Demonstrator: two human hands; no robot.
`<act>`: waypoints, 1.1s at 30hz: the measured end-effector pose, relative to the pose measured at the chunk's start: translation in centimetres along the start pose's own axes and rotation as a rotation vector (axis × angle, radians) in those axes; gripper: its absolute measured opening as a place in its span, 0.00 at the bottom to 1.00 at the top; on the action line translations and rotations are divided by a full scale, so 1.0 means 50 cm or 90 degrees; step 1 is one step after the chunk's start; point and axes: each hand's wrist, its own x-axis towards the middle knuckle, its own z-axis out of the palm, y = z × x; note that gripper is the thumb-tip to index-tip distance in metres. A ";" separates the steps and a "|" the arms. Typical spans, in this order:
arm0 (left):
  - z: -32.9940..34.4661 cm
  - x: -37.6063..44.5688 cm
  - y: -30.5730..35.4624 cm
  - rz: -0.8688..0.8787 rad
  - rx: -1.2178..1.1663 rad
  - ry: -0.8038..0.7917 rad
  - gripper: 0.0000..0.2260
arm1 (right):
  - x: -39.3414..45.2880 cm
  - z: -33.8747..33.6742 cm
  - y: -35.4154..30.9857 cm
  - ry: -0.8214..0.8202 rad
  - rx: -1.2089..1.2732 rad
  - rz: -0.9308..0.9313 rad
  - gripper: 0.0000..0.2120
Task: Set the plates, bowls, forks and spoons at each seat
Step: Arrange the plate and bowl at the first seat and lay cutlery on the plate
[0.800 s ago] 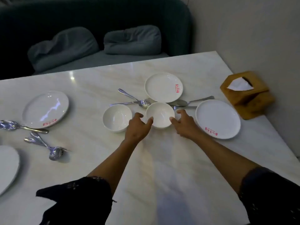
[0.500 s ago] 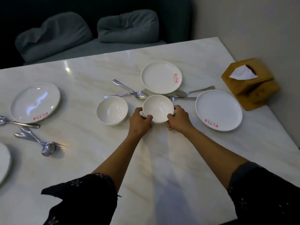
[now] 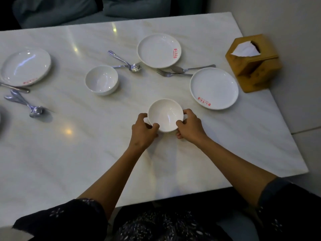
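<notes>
Near table centre, left hand [image 3: 143, 129] and right hand [image 3: 190, 126] clasp bowl [image 3: 165, 115], fingers curled round rim; best kept level, clear of plate [image 3: 214, 88] at 2 o'clock.

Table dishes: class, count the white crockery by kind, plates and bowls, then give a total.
White round ceramic plates: 3
White round ceramic bowls: 2 (free bowl, held bowl)
Total: 5
A sliver at the left edge is too cut off to count.
</notes>
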 end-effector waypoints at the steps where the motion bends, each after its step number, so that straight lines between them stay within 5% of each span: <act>1: 0.009 -0.013 -0.003 -0.004 -0.003 0.009 0.22 | -0.007 -0.005 0.010 -0.006 0.001 -0.005 0.18; 7: 0.028 -0.043 0.002 -0.038 0.028 0.125 0.24 | -0.007 -0.039 0.041 -0.039 0.021 -0.030 0.17; 11: 0.047 -0.065 0.077 0.118 0.067 0.207 0.18 | 0.011 -0.105 0.057 0.037 0.097 0.075 0.18; 17: 0.163 0.035 0.246 0.363 0.165 0.124 0.13 | 0.074 -0.211 0.087 0.203 0.246 0.169 0.19; 24: 0.230 0.252 0.279 0.194 0.332 -0.033 0.23 | 0.144 -0.265 0.113 0.232 0.411 0.168 0.11; 33: 0.221 0.284 0.275 0.161 0.304 -0.198 0.15 | 0.125 -0.260 0.137 0.262 0.379 0.187 0.06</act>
